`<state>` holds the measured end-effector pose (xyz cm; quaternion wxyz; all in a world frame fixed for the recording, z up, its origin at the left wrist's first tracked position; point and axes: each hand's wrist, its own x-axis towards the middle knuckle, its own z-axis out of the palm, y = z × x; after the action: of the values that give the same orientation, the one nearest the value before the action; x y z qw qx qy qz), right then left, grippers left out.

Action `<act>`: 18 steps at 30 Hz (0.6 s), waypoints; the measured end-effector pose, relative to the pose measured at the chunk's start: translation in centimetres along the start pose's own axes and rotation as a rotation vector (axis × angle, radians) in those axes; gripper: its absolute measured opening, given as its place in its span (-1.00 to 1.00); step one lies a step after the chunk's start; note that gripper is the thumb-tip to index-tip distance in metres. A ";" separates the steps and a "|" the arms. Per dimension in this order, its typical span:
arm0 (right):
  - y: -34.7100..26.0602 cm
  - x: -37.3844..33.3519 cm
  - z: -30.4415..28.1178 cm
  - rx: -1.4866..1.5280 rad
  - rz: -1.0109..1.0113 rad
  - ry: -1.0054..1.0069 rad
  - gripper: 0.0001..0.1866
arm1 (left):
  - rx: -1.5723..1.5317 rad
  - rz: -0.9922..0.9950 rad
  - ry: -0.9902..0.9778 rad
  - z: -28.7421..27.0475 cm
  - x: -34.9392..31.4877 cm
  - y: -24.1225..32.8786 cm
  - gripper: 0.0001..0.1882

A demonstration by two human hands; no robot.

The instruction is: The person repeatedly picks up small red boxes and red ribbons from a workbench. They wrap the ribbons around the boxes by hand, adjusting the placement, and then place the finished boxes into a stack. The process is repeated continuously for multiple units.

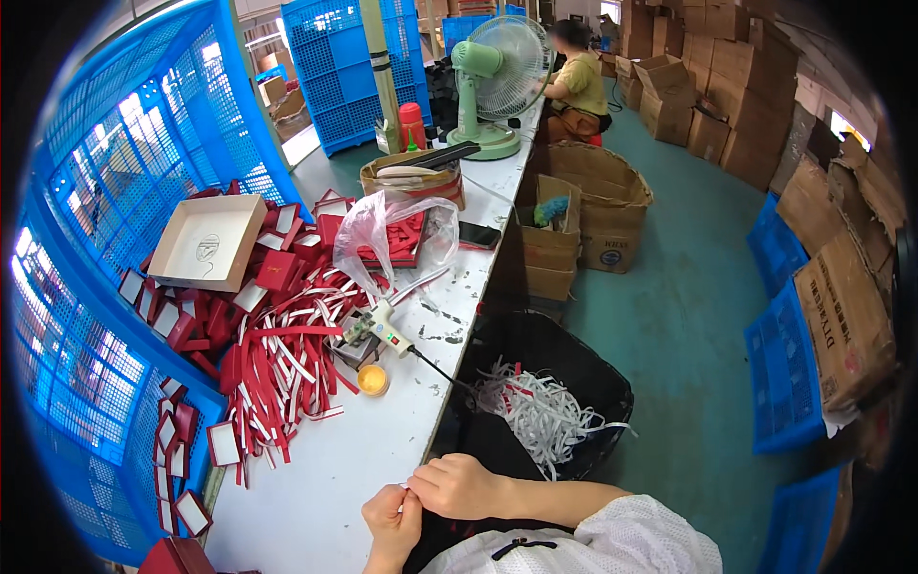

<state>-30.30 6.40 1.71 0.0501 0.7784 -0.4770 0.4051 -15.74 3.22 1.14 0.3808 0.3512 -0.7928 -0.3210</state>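
Note:
My left hand and my right hand meet at the near edge of the white table. Their fingertips pinch together on something very small, perhaps a thin white strip; it is too tiny to tell. Just beyond them stands a black bin holding white and red paper strips. On the table to the left lies a heap of red ribbon strips and small red boxes.
A glue gun and a small yellow cup lie mid-table. Farther off are a beige box lid, a plastic bag, a phone and a green fan. Blue crates line the left; cardboard boxes the right. Another person sits beyond.

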 end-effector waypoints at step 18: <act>22.8 -23.3 3.6 1.270 1.417 1.258 -0.70 | -1.487 -0.196 0.654 -12.3 -6.4 -0.1 -0.82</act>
<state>-51.09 8.76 -23.51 -0.3625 -0.1222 -0.4084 0.8288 -2.55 5.33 4.77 0.6965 0.1505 -0.1873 -0.6762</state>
